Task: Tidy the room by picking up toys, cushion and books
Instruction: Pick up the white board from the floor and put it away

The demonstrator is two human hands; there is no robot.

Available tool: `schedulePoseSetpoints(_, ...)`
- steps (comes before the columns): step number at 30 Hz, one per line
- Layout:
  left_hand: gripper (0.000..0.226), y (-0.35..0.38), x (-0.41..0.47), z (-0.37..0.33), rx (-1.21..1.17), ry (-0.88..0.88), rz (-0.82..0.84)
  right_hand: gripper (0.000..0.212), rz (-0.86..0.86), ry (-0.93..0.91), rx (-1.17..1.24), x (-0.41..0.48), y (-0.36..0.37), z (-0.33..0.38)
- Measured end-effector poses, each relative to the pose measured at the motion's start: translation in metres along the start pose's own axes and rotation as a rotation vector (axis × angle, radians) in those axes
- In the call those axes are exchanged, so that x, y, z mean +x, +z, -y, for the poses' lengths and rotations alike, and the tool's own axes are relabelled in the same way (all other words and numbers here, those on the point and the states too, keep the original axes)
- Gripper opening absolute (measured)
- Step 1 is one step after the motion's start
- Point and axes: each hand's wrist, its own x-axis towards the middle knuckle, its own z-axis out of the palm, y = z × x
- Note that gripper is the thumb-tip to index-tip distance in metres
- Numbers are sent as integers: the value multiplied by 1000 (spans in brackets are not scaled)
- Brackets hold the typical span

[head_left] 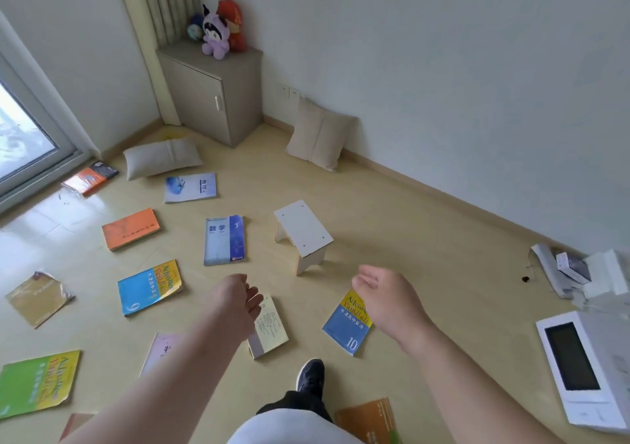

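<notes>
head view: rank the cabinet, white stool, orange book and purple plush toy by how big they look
1. cabinet
2. white stool
3. orange book and purple plush toy: these look about alike, and the toy sits farther from the camera, so I won't rank them.

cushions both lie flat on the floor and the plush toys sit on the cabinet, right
Not quite. The head view shows only the grey cushion lying flat on the floor; the beige cushion leans against the wall. The plush toys do sit on the cabinet.
</notes>
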Motion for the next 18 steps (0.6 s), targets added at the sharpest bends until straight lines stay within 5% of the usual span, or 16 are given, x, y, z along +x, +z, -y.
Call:
schedulePoseSetpoints(8,27,158,26,-59,-34,44,5,44,5,1,-26,141,-87,17)
schedulePoseSetpoints(18,31,240,66,-62,-229,60,-159,45,223,-114,-118,297,-135,25)
